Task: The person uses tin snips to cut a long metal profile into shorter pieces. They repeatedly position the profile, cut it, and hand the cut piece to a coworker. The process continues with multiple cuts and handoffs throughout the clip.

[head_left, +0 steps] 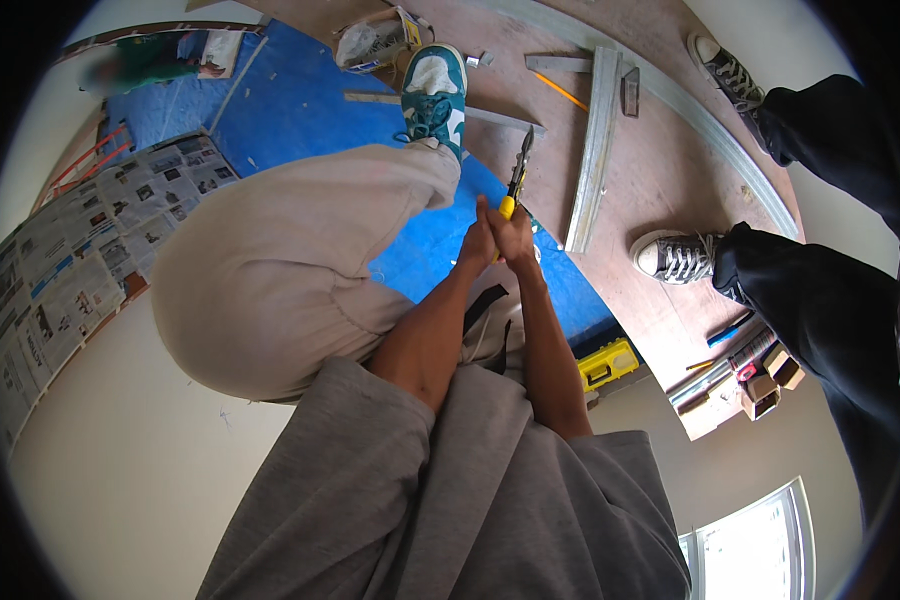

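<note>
A pair of tin snips (520,172) with dark blades and yellow handles points away from me. My right hand (514,240) is closed around its handles. Pressed up beside it, my left hand (478,243) is also closed at the handles; part of the grip is hidden behind the fingers. Beyond the hands, my left foot in a green and white sneaker (434,95) rests near a thin metal strip (500,119). To the right of the snips lies a long galvanized metal channel (594,150) on the brown board floor.
A pencil (560,89) and a curved metal track (710,125) lie farther off. Another person's sneaker (675,256) stands at right. There are a cardboard box (378,42), a blue tarp (305,95), a yellow case (608,366) and a newspaper-covered surface (80,250).
</note>
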Tool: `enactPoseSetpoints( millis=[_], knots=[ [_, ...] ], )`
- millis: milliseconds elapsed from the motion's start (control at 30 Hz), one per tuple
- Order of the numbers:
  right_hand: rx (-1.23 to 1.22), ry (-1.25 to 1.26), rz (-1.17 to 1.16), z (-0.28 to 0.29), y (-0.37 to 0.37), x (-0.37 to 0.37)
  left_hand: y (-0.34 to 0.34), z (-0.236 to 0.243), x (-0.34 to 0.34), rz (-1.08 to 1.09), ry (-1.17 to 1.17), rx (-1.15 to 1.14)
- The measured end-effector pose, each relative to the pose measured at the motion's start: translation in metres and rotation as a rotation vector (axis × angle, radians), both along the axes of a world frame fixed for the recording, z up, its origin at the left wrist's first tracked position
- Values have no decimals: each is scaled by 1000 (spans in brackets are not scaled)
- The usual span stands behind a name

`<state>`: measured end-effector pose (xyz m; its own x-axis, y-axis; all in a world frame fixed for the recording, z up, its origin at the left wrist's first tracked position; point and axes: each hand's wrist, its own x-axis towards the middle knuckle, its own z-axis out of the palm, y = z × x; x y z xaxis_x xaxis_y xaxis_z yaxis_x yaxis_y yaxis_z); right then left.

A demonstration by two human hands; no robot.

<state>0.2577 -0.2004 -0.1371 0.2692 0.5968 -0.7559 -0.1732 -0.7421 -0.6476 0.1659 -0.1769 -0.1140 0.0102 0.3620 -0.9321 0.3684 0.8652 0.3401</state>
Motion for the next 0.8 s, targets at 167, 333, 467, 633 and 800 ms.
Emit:
enactPoseSetpoints(
  millis=[167, 333, 467, 633, 800],
  knots=[
    [22, -25, -8, -7, 0, -8, 0, 3, -3, 84, -94, -23],
    [32, 10, -10, -13, 1, -11, -3, -4, -4, 107, -7, 40],
    [34, -16, 42, -15, -1, -8, -5, -12, -8, 68, -3, 27],
    [20, -50, 28, -13, 0, -8, -3, -25, -16, 30, -2, -33],
    [11, -22, 16, -5, 2, -5, -2, -22, -16, 3, -61, -31]
  ],
)
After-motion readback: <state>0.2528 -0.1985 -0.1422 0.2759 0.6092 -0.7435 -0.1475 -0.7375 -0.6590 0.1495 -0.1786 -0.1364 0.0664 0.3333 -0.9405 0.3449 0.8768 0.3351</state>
